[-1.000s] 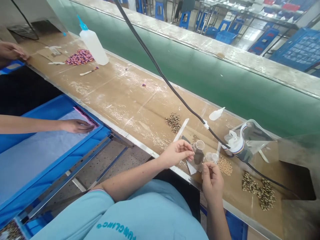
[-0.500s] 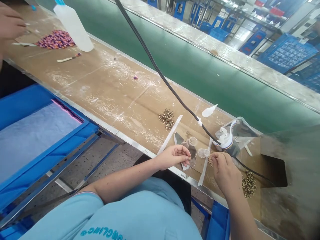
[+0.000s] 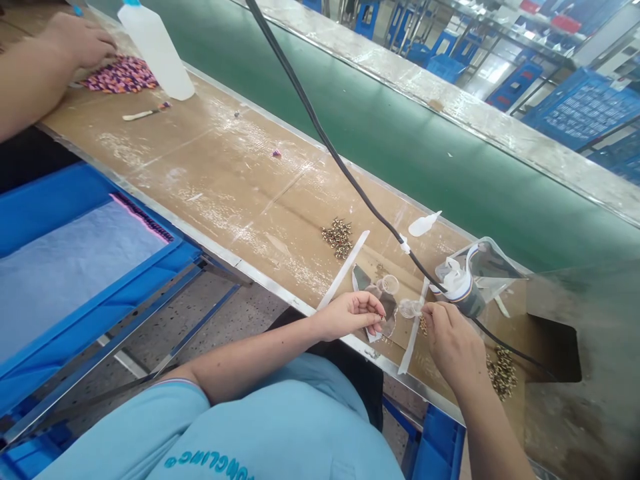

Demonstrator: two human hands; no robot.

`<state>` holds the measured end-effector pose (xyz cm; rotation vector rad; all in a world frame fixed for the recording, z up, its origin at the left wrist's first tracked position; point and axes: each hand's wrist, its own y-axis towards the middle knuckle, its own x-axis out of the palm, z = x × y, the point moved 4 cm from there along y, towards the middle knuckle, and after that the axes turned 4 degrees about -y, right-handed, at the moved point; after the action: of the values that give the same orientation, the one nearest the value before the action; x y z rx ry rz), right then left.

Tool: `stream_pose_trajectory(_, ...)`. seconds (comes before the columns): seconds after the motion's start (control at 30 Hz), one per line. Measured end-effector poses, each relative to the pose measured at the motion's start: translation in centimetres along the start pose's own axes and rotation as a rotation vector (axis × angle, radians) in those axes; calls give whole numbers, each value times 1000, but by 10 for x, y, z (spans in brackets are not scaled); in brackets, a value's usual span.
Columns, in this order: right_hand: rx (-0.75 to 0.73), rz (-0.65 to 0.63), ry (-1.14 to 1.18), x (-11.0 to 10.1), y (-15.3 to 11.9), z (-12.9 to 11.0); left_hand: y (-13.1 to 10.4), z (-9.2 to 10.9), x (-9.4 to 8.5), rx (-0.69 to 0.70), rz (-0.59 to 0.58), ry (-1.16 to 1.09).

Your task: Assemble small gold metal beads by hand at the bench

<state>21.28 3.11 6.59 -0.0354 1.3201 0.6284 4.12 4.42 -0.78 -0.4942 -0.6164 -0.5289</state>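
The left hand (image 3: 353,315) is over the near edge of the bench (image 3: 220,193), thumb and index fingertips pinched nearly shut on a tiny bit (image 3: 383,319), too small to make out; its other fingers are curled. The right hand (image 3: 454,343) is palm down farther right, its thumb and index fingertips drawn together beside the right cup (image 3: 410,308), just above the small tan beads (image 3: 423,326). Whether it has hold of anything cannot be told.

Between the hands lie a grey scrap (image 3: 388,305) and, just beyond it, the left cup (image 3: 391,285); both cups are clear. One white strip (image 3: 345,269) runs left of them, another (image 3: 415,333) passes beside the beads. A heap of brassy pieces (image 3: 337,237) sits left of the first strip, and a second heap (image 3: 501,372) lies right of the right hand. A clear bag (image 3: 493,267) stands behind the right hand, and a black cable (image 3: 330,143) crosses over the bench. At the far left, a co-worker's hand (image 3: 83,41) reaches over a pink and purple pile (image 3: 125,75), with a white bottle (image 3: 159,53) just right of the pile.
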Motion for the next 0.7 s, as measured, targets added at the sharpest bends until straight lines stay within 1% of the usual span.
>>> stream_pose_trajectory(0.53, -70, -42, -15, -1, 1, -1, 0, 0, 0, 4, -1, 15)
stream_pose_trajectory(0.7, -41, 16, 23, -7, 3, 0, -1, 0, 0, 0, 8, 12)
